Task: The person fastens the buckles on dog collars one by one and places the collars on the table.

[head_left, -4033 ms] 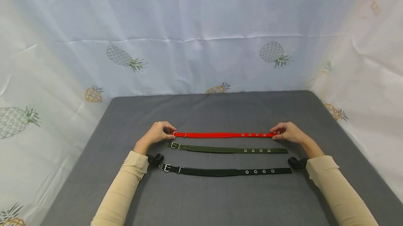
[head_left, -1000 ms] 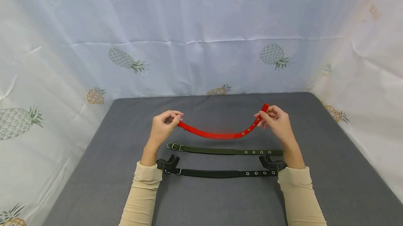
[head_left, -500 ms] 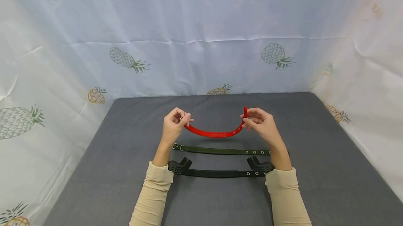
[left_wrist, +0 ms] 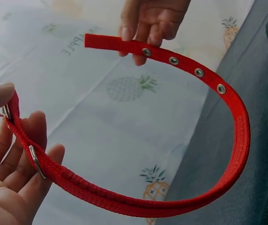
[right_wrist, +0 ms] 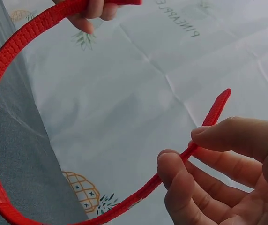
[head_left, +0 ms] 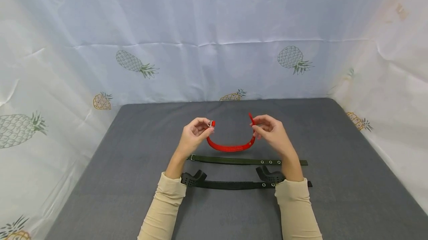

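Above the table's (head_left: 133,165) middle, red strap (head_left: 230,147) hangs in a U btwn both hands: left hand (head_left: 195,134) pinches buckle end, right hand (head_left: 269,130) pinches holed tip; ends face each other, near, not touching.

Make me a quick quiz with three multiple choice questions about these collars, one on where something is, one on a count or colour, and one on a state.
1. Where does the green collar lie?
A. on the grey mat, beyond the black collar
B. on the pineapple cloth
C. across a sleeve

2. How many collars are in view?
A. two
B. three
C. four

3. What state is the red collar in?
A. flat on the mat
B. buckled shut
C. lifted, bent into a U, ends apart

Answers: 1 A, it sits on the mat past the black collar. 2 B, red, green, black. 3 C, the left hand pinches the buckle end, the right hand the holed end.
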`<state>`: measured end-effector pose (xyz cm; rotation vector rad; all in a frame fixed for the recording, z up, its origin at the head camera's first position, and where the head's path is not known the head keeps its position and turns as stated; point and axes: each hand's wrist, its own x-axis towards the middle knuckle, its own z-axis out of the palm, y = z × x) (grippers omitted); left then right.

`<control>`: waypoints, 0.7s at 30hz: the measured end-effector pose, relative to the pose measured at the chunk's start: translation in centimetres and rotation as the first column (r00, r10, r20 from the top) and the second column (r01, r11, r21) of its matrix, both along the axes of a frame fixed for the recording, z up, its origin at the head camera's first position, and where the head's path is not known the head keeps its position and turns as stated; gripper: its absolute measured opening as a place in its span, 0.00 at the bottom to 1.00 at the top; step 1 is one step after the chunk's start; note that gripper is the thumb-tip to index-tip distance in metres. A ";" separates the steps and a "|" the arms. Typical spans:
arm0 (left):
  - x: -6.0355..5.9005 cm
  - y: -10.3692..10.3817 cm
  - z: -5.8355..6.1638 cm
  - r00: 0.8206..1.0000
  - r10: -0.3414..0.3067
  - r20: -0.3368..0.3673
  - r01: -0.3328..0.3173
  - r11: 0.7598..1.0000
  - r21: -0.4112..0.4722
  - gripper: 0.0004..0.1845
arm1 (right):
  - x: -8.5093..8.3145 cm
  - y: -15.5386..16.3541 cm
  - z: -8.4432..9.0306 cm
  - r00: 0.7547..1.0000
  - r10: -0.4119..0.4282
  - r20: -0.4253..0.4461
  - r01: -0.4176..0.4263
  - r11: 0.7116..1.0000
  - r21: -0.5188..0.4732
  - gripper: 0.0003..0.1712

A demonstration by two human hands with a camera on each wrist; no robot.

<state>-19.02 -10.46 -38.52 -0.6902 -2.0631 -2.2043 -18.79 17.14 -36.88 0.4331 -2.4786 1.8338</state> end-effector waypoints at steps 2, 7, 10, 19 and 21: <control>0.0 0.2 -0.1 1.000 -0.016 -0.020 0.016 1.000 -0.006 0.16 | 0.0 -0.1 0.1 1.000 -0.006 -0.002 0.006 1.000 0.026 0.14; 0.1 0.5 -0.2 0.996 -0.027 -0.082 0.027 1.000 -0.005 0.21 | 0.3 -0.6 0.3 1.000 -0.003 -0.004 0.003 0.998 0.061 0.16; 0.3 0.5 -0.1 0.994 -0.023 -0.108 0.022 1.000 -0.008 0.23 | 0.4 -1.1 0.5 1.000 0.000 -0.008 0.001 0.998 0.070 0.16; 0.4 1.2 0.0 0.994 -0.023 -0.103 0.023 1.000 -0.001 0.20 | 1.0 -2.8 0.6 0.992 -0.012 -0.123 0.026 0.993 0.114 0.14; 0.5 1.4 0.1 0.995 -0.026 -0.094 0.025 1.000 -0.015 0.20 | 1.1 -3.1 0.6 0.990 -0.018 -0.141 0.035 0.993 0.115 0.13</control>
